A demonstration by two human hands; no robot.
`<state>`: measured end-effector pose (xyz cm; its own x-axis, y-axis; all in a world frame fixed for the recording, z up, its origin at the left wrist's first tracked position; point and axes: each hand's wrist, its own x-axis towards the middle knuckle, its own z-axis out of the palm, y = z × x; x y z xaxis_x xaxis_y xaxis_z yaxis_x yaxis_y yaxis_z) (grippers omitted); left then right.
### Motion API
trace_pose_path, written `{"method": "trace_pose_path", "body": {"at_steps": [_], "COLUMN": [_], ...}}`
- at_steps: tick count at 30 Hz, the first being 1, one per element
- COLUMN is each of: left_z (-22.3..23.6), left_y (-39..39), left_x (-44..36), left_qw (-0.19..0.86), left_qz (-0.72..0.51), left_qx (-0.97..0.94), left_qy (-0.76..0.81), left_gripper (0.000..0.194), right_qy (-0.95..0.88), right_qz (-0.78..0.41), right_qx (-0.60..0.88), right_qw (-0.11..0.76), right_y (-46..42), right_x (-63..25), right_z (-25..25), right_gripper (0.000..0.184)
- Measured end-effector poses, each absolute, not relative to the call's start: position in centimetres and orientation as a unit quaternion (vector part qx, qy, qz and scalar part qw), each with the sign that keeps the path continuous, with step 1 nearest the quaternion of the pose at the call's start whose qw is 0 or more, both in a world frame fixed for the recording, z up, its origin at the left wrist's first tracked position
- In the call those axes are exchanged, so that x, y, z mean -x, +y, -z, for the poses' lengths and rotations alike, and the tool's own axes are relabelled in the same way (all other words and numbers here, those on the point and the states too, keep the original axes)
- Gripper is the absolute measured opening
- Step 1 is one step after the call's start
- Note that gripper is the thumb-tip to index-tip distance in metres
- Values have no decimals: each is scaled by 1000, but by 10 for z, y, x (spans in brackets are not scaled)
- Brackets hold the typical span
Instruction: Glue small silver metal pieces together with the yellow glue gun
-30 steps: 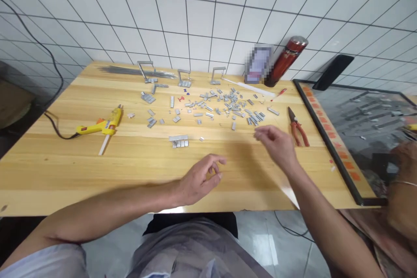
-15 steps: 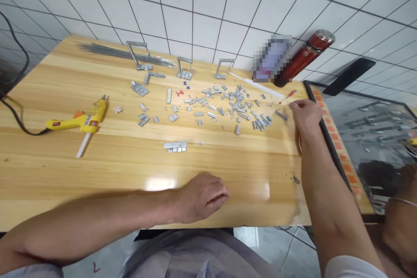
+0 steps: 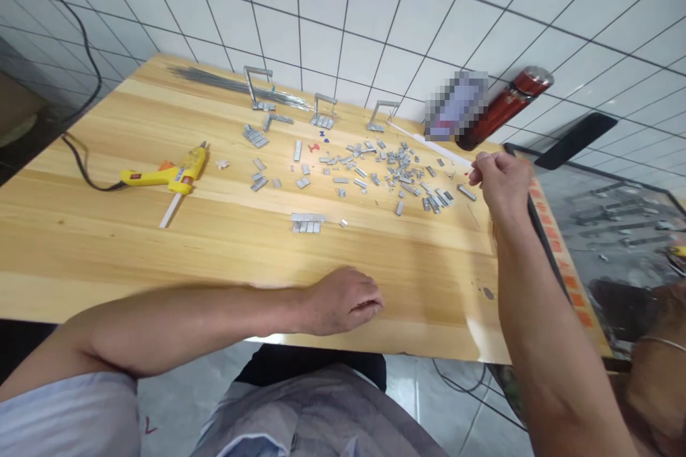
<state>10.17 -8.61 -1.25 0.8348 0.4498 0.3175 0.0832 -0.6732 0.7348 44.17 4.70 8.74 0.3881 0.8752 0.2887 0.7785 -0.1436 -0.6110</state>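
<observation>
My right hand (image 3: 501,182) is at the table's right side, thumb and fingers pinched together. A small red tip shows beside the fingertips, and whatever the pinch holds is hidden behind them. Just below lies a grey metal strip (image 3: 466,192). My left hand (image 3: 346,301) rests loosely closed at the front edge, with nothing seen in it. Beyond it lies a short metal bar with several small pieces along it (image 3: 307,221). Many small grey metal pieces (image 3: 404,164) are scattered to the left of my right hand.
A yellow glue gun (image 3: 185,171) with a white stick lies at the left. Along the tiled wall stand small metal frames (image 3: 258,89), near thin wires (image 3: 214,81). A red flask (image 3: 506,107) stands at the back right. A dark-framed glass panel (image 3: 616,214) adjoins the table; someone's arm (image 3: 657,371) shows beyond.
The view has shifted, so the table's things sit further right. My right hand now covers the small red object that lay in sight beside its fingertips. My left hand stays closed.
</observation>
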Motion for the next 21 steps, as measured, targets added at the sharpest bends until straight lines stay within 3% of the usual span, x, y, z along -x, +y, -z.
{"method": "trace_pose_path", "body": {"at_steps": [3,11,15,21], "left_z": [14,17,16,13], "left_y": [-88,-92,-96,-100], "left_x": [-104,-107,-106,-101], "left_qw": [360,263,212,197], "left_qz": [-248,-248,-259,-279], "left_qx": [-887,-923,-934,-938], "left_qy": [152,134,123,63], "left_gripper": [13,13,20,19], "right_qy": [-532,-567,-588,-639], "right_qz": [-121,-178,-150,-68], "right_qx": [744,689,661,647], "right_qw": [385,414,442,409], "right_y": [48,20,-7,-17], "right_x": [-423,-361,-343,-342], "right_z": [-90,-67,-32,-3], "right_gripper": [17,21,23,27]}}
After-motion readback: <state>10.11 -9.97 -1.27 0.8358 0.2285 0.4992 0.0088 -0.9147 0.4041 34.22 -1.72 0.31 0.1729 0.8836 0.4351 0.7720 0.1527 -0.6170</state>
